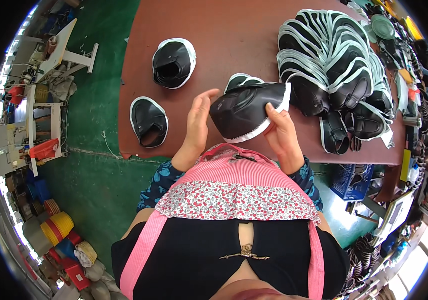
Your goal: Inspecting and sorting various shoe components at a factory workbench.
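Note:
A black shoe upper [246, 110] with a white edge is held up in front of me, over the table's near edge. My right hand [283, 134] grips its right side, thumb on the black face and fingers behind it. My left hand [198, 122] is beside its left end with the fingers stretched out; whether they touch it I cannot tell. Behind the held piece, a few more white-edged uppers [243, 80] show in part. To the left lie a single upper [149, 122] and, farther back, a small stack of uppers [174, 64].
A large heap of black uppers [331, 60] covers the right of the reddish-brown table [224, 30]. Under its right front edge stands a blue crate [352, 181]. A yellow woven basket [58, 227] sits on the green floor at left, near a white-legged workbench [79, 59].

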The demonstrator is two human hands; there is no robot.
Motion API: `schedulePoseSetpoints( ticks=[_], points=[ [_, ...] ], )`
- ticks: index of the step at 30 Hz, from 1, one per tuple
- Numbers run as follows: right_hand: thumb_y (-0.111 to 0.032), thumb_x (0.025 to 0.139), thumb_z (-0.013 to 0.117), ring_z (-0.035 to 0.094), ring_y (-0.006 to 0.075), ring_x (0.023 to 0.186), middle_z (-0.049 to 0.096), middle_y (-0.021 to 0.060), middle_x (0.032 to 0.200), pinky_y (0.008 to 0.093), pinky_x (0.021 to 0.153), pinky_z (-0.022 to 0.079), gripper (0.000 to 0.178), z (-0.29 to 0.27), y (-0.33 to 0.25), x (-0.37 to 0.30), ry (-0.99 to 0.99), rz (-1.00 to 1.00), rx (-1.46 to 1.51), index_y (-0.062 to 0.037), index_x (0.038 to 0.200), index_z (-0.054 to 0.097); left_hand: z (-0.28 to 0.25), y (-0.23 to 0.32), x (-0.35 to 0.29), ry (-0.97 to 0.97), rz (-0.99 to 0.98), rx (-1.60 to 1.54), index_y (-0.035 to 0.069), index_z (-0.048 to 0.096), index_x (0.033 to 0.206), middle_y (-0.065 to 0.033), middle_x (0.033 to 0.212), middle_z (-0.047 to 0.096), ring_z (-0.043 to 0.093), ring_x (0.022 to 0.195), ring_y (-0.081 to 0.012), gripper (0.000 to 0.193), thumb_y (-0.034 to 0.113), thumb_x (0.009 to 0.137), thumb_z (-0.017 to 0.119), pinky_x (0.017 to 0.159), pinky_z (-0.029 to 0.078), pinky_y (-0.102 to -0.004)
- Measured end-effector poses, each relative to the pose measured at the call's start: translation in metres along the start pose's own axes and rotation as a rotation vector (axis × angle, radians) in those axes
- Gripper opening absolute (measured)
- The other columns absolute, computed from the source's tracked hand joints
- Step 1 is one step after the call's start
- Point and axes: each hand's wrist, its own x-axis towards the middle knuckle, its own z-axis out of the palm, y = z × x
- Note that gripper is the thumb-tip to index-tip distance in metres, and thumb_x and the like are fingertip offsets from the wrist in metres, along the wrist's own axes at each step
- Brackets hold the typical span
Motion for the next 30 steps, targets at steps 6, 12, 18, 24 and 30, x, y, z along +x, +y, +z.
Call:
schedulePoseSetpoints(
  ticks=[6, 12, 18, 24, 30],
  points=[
    [-0.024, 0.115, 0.06, 0.073, 0.0157, 0.101, 0.078, 0.009, 0.118, 0.0314, 0.088, 0.058, 0.031, 0.0, 0.021, -0.007, 0.063, -0.023, -0.169, 0.0028, 0.128, 0.069, 0.006, 0.017, -0.018, -0.278, 0.635, 0.633, 0.003, 0.075, 0.109, -0.0106, 0.104, 0.076, 0.074, 0.089, -0.0273, 0.027, 0.011, 0.088, 0.089, 0.089, 0.055, -0.0363],
    [-0.046, 0.102, 0.075, 0.078, 0.0336, 0.09, 0.079, 0.0188, 0.104, 0.0445, 0.08, 0.062, 0.065, -0.108, 0.059, -0.014, 0.326, -0.13, -1.725, 0.0015, 0.144, 0.06, -0.054, 0.01, 0.041, -0.05, 1.046, 1.289, 0.009, 0.074, 0.11, -0.006, 0.102, 0.074, 0.072, 0.092, -0.0278, 0.02, 0.015, 0.093, 0.081, 0.076, 0.05, -0.0416],
    [-0.041, 0.102, 0.069, 0.076, 0.0498, 0.085, 0.077, 0.0316, 0.098, 0.0598, 0.077, 0.061, 0.07, -0.167, 0.118, 0.019, 0.34, -0.135, -1.877, 0.0081, 0.148, 0.052, -0.18, -0.045, 0.161, 0.201, 0.771, 1.443, 0.012, 0.071, 0.119, -0.01, 0.108, 0.07, 0.067, 0.108, -0.0373, 0.026, 0.018, 0.095, 0.08, 0.093, 0.053, -0.0535],
    [-0.02, 0.098, 0.06, 0.073, 0.0532, 0.085, 0.073, 0.033, 0.09, 0.0612, 0.079, 0.058, 0.05, -0.16, 0.09, 0.012, 0.48, -0.204, -1.756, -0.0005, 0.144, 0.061, -0.09, -0.054, 0.121, 0.086, 0.649, 1.163, 0.002, 0.067, 0.125, -0.0154, 0.113, 0.07, 0.067, 0.112, -0.0329, 0.039, 0.026, 0.098, 0.083, 0.1, 0.053, -0.045],
    [-0.013, 0.095, 0.065, 0.073, 0.046, 0.076, 0.074, 0.0288, 0.09, 0.0524, 0.072, 0.059, 0.054, -0.098, 0.064, -0.014, 0.44, -0.547, -1.675, 0.0014, 0.147, 0.061, -0.005, -0.064, 0.024, -0.21, -0.479, 0.007, -0.003, 0.065, 0.137, -0.0118, 0.125, 0.076, 0.075, 0.109, -0.02, 0.053, 0.034, 0.103, 0.081, 0.097, 0.059, -0.0339]
  ],
)
